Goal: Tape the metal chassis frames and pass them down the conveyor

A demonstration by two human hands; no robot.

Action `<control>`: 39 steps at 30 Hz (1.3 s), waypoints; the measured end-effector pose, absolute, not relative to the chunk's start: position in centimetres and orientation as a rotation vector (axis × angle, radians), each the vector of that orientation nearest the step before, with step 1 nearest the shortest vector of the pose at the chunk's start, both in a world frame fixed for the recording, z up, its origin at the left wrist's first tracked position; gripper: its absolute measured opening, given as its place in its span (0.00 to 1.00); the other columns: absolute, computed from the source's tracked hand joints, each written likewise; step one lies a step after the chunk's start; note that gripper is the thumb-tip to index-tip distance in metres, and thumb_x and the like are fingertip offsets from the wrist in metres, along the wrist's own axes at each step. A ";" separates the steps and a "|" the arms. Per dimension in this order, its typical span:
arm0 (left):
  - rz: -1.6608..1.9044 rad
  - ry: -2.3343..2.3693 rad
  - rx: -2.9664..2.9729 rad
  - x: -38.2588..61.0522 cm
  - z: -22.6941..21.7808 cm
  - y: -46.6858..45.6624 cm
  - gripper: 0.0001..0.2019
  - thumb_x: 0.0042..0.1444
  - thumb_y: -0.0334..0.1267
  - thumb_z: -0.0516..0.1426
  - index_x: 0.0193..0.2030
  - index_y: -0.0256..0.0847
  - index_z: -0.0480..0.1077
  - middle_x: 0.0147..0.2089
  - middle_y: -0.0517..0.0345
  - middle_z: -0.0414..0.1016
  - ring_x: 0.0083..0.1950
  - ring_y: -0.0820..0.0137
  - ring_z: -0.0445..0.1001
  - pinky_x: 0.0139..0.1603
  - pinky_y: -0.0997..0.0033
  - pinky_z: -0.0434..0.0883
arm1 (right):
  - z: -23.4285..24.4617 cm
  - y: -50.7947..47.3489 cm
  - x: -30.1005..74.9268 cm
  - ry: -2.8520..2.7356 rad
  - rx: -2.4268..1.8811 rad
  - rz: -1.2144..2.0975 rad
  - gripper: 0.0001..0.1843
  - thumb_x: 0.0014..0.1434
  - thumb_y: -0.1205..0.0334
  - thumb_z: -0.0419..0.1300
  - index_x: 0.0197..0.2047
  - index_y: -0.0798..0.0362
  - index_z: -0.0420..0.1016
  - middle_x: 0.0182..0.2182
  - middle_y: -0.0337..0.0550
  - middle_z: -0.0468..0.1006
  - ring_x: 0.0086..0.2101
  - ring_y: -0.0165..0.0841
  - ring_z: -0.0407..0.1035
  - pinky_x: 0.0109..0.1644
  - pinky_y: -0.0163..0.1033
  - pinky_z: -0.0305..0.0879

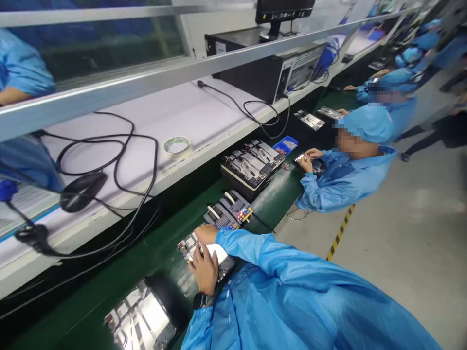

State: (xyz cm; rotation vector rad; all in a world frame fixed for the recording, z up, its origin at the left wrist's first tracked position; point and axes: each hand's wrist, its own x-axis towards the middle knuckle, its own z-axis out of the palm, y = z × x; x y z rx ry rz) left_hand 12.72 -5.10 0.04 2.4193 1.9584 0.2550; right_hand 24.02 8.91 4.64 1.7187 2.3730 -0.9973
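An opened flat electronic device with a bare circuit board and a bright silvery panel lies on the green bench in front of me. My left hand, with a dark watch at its wrist, rests over the board, fingers apart and touching it. Curled above the far edge of the same device is my right hand; its fingertips are hidden, and what they hold, if anything, I cannot make out. Beside it stand grey boxes with lit coloured buttons. A second opened device lies to the lower left.
A stack of similar devices and blue bins are farther along the bench. Above runs a white shelf with loose black cables, a tape roll and a mouse. A co-worker sits to the right.
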 end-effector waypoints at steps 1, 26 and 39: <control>0.254 1.958 2.427 12.8 0.1 -5.1 0.28 0.70 0.49 0.46 0.70 0.37 0.64 0.72 0.36 0.63 0.69 0.47 0.64 0.64 0.37 0.64 | 4.6 8.8 24.0 2.375 1.731 -1.008 0.08 0.60 0.61 0.64 0.41 0.55 0.81 0.43 0.53 0.85 0.45 0.42 0.80 0.43 0.39 0.72; 0.357 2.043 2.211 15.4 0.4 -5.1 0.32 0.67 0.50 0.49 0.72 0.32 0.59 0.70 0.27 0.61 0.70 0.41 0.61 0.64 0.33 0.60 | -5.1 -5.9 42.6 0.488 3.608 -1.965 0.07 0.52 0.65 0.60 0.35 0.53 0.78 0.26 0.36 0.76 0.24 0.29 0.67 0.26 0.32 0.60; 0.576 2.032 2.015 13.5 1.3 -5.1 0.32 0.67 0.49 0.54 0.72 0.34 0.60 0.76 0.30 0.49 0.76 0.43 0.50 0.71 0.36 0.53 | -7.5 -3.5 40.0 0.054 3.712 -2.024 0.07 0.52 0.62 0.68 0.30 0.54 0.75 0.22 0.37 0.75 0.21 0.27 0.66 0.20 0.30 0.58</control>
